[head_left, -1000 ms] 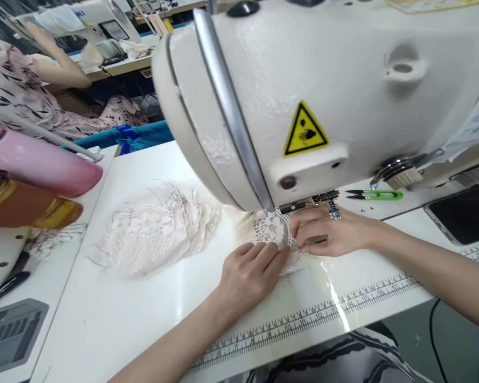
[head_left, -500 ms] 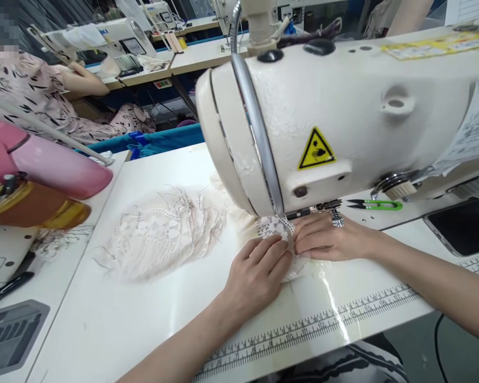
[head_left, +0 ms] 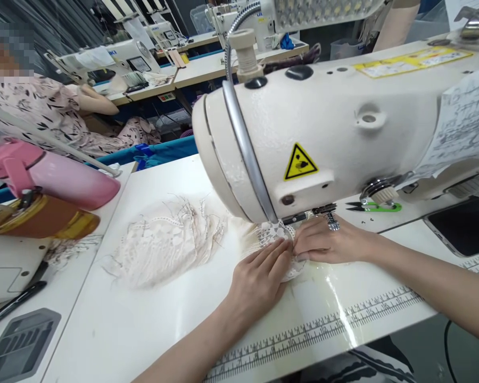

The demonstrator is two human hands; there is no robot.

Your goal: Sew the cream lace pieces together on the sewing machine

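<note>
A small piece of white lace fabric (head_left: 272,232) lies under the head of the sewing machine (head_left: 335,119), where the needle area is mostly hidden. My left hand (head_left: 257,274) rests over its near part, fingers together and closed on the lace, the thumb out of sight. Beside it my right hand (head_left: 329,239) pinches the lace's right edge, fingertips close to those of the left. Part of the lace shows below the hands. To the left is a heap of cream lace pieces (head_left: 163,244) with loose thread ends.
Green thread snips (head_left: 379,207) and a dark phone (head_left: 465,226) lie at the right. A ruler strip (head_left: 303,340) runs along the front edge. At the left stand a pink bottle (head_left: 72,178) and an amber container (head_left: 43,215). Another person (head_left: 43,106) sits beyond.
The camera view has shifted slightly. The fingers of my left hand are straighter and closer together on the lace. My right hand stays almost in place.
</note>
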